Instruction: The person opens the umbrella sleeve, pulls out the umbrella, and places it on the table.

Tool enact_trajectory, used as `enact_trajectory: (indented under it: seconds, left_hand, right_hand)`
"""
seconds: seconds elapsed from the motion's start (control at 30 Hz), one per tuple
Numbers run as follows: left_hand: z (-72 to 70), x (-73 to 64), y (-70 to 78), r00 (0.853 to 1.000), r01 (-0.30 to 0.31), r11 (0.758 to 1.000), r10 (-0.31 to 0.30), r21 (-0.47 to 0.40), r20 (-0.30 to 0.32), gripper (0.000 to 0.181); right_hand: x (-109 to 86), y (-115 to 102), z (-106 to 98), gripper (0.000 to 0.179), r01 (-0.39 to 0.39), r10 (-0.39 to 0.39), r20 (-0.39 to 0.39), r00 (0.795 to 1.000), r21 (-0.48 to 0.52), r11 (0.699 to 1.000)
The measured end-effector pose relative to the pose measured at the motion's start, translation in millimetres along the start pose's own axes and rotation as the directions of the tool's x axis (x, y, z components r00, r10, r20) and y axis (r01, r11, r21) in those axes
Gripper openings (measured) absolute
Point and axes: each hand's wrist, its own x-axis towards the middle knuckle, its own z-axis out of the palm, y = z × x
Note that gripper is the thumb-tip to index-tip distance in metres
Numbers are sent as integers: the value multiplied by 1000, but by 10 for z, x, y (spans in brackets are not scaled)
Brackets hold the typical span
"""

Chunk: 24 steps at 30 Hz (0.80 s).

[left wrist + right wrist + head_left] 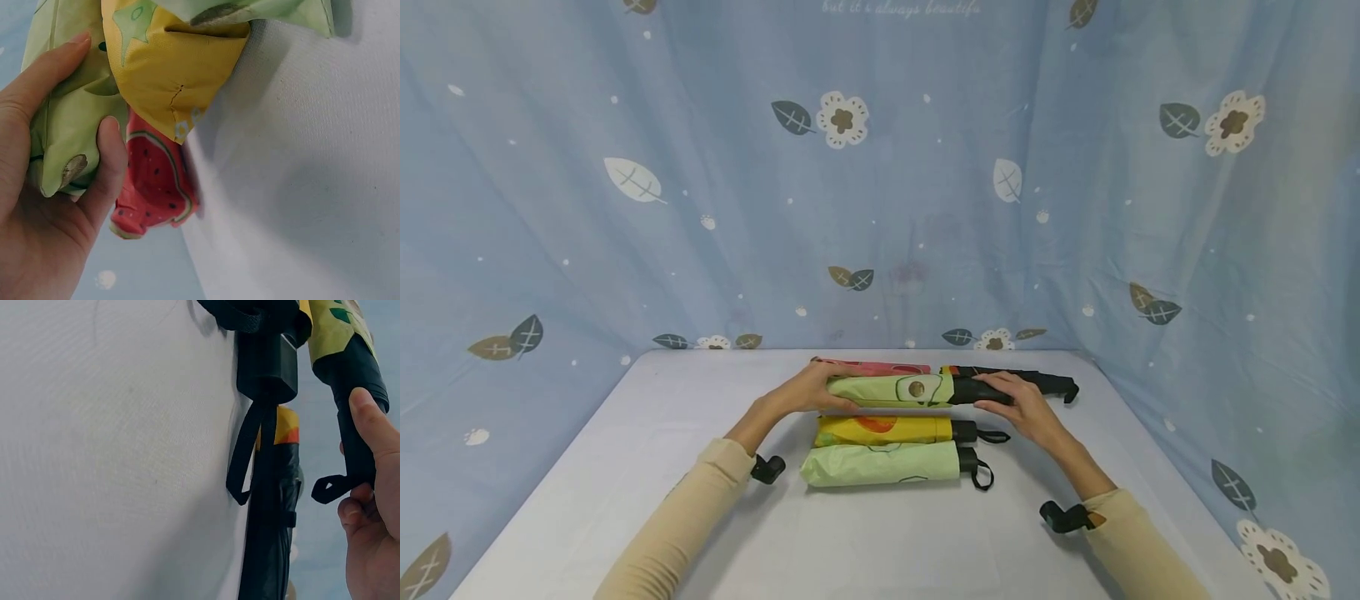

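Note:
A folded green umbrella with an avocado print (880, 390) is held level over the table between both hands. My left hand (808, 390) grips its cloth end, thumb and fingers on opposite sides in the left wrist view. At the other end, my right hand (1026, 407) holds the black handle (353, 419), with a small strap loop (328, 489) beside the fingers. Below it lie a folded yellow umbrella (913, 430) and, nearer, a pale green umbrella (880, 467), their black handles to the right.
Behind the raised umbrella lie a red watermelon-print umbrella (887, 367) at left and a black folded umbrella (1045, 381) at right, both partly hidden. They rest on a white-covered table (887, 542). A blue patterned curtain (917, 233) hangs along the back and sides.

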Motion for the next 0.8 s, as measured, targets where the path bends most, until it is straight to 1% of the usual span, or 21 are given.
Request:
enact_trajectory:
  seconds: [0.1,0.23,0.37,0.6,0.8]
  left_hand:
    - [-5,-10,-13,1000,7,1000,-7,-1,8,63]
    - [-19,-21,-33,1000,10,1000,-10,11,4,61]
    - [-48,-40,-53,1000,22,1000,-22,13,6,60]
    - [-72,-47,-114,1000,25,1000,-25,-5,8,62]
    - [-79,-69,-107,999,50,999,-50,-9,4,60]
  right_hand:
    - [-5,10,4,46,19,-19,-6,1000,4,1000]
    - [-21,28,-8,46,40,-41,-28,999,-21,999]
    - [-36,46,-31,46,38,-40,-44,998,-39,999]
    - [-37,64,-78,47,25,-25,-45,999,-16,1000]
    - [-62,44,-115,47,-7,6,-39,999,-17,1000]
